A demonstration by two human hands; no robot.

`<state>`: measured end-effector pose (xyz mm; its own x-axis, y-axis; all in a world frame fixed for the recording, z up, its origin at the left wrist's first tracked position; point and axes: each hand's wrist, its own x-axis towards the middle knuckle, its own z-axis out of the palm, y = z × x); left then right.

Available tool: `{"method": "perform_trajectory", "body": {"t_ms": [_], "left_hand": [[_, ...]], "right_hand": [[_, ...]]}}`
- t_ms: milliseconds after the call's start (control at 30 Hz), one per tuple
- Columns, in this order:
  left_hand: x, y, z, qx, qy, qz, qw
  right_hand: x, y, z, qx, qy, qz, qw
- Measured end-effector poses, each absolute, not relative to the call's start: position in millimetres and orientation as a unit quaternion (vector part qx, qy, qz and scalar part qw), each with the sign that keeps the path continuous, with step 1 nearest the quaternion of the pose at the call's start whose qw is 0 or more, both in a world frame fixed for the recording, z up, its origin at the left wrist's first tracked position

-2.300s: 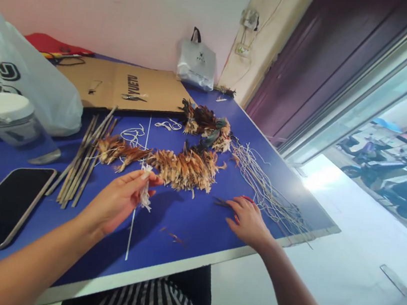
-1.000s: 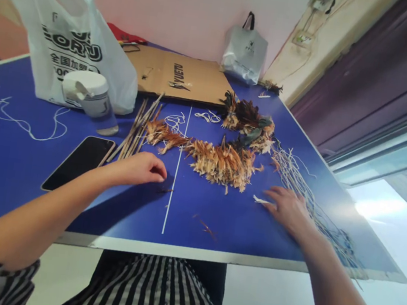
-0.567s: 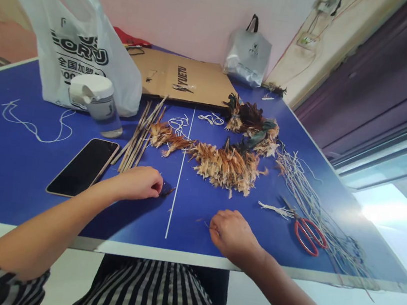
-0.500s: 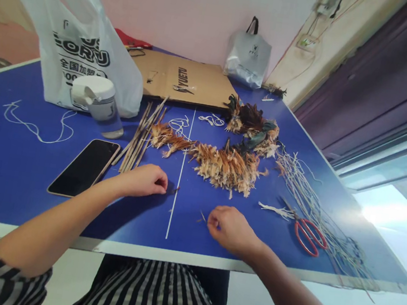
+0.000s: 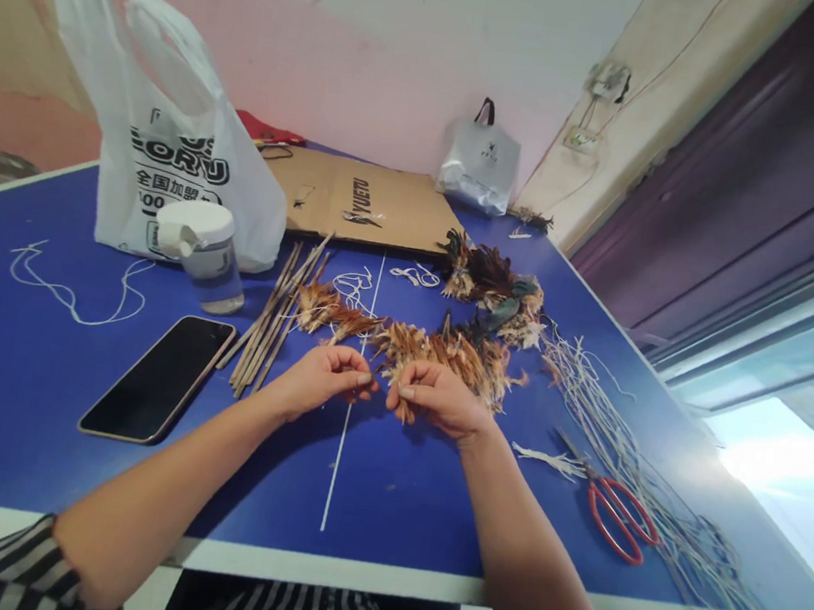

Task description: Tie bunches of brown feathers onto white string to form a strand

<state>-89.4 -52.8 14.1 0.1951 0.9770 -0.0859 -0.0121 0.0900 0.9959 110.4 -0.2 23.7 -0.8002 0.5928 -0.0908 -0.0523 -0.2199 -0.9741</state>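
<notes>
My left hand (image 5: 330,381) is pinched closed, thumb against fingers, just left of my right hand (image 5: 441,397). The right hand is pinched too, its fingertips a small gap from the left's. Anything in either pinch is too small to make out. Both hands are above the table at the near edge of a strip of brown and tan feathers (image 5: 471,357), partly covering it. Behind that strip lies a clump of darker feathers (image 5: 491,274). Thin wooden sticks (image 5: 271,331) lie beyond my left forearm, with loose white string (image 5: 353,285) beside them.
A phone (image 5: 158,378), a lidded plastic cup (image 5: 209,267) and a white plastic bag (image 5: 193,154) are at left. Red-handled scissors (image 5: 623,519), short white strings (image 5: 550,459) and long cords (image 5: 609,424) lie right. Flattened cardboard (image 5: 390,210) and a silver bag (image 5: 478,166) are behind.
Both hands have come together and moved forward to the feather strip; earlier they were apart over the table. The camera view has tilted up slightly.
</notes>
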Motion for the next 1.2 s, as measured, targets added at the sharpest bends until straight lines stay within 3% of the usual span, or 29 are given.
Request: {"method": "perform_trajectory", "body": {"t_ms": [100, 267, 367, 733, 900, 1033, 1200], "left_hand": [[-95, -52, 1, 0.59, 0.505, 0.385, 0.499], [-99, -57, -3, 0.722, 0.542, 0.399, 0.162], [-94, -62, 3, 0.752, 0.497, 0.414, 0.124], [-80, -65, 2, 0.741, 0.457, 0.421, 0.253], [-79, -64, 2, 0.566, 0.497, 0.465, 0.465], [-81, -63, -1, 0.392, 0.441, 0.477, 0.651], [-86, -59, -3, 0.289, 0.42, 0.524, 0.682]], "right_hand": [[112, 2, 11, -0.211, -0.546, 0.78, 0.222], [119, 5, -1, -0.202, -0.536, 0.8, 0.178], [119, 5, -3, -0.202, -0.533, 0.807, 0.156], [115, 0, -4, -0.205, -0.527, 0.813, 0.138], [116, 1, -3, -0.228, -0.496, 0.822, 0.163], [116, 2, -3, -0.252, -0.47, 0.824, 0.19], [117, 6, -4, -0.27, -0.431, 0.829, 0.233]]}}
